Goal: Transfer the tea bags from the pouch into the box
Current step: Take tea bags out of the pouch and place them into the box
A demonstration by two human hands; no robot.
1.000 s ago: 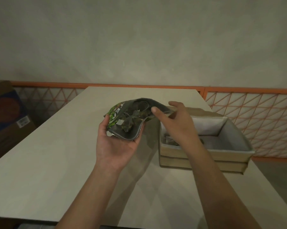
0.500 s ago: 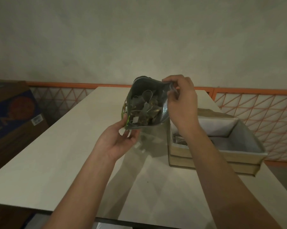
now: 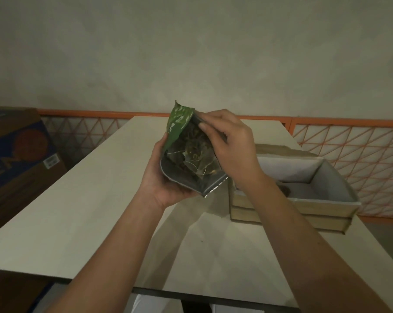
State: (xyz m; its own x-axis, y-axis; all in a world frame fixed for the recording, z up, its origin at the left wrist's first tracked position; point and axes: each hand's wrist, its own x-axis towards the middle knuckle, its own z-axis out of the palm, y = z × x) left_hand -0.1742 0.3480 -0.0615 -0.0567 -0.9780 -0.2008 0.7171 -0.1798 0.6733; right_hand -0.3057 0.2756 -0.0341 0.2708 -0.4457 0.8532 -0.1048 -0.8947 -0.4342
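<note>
1. Your left hand cups the pouch from below, at centre frame, with the fingers curled round its lower end. Judged reason: the bag is soft, so a palm underneath keeps it from folding while the other hand works.

2. You hold the pouch clear of the table and tipped so that its open mouth faces you. That lets you look inside and choose a bag instead of groping.

3. Your right hand sits at the mouth, just right of centre. Thumb and fingertips are drawn together at the upper rim. You may be pinching the rim to spread it or starting to reach in; I cannot tell which.

4. The tea bags are inside the pouch, a dark tangle with pale strings showing. None is visibly between your fingers.

5. The box stands on the table at right of frame, just beside the pouch and lower than it. Its open top faces up and the lining is pale. Being this close keeps each carry short.

6. A dark lump lies on the box floor near your right forearm. It may be a tea bag already moved, but it is too dim to say.

7. Judgement: the pouch looks well filled, so most of the transfer is left to do.

8. Risk: the strings look tangled, so one pull may drag out several bags.
</note>
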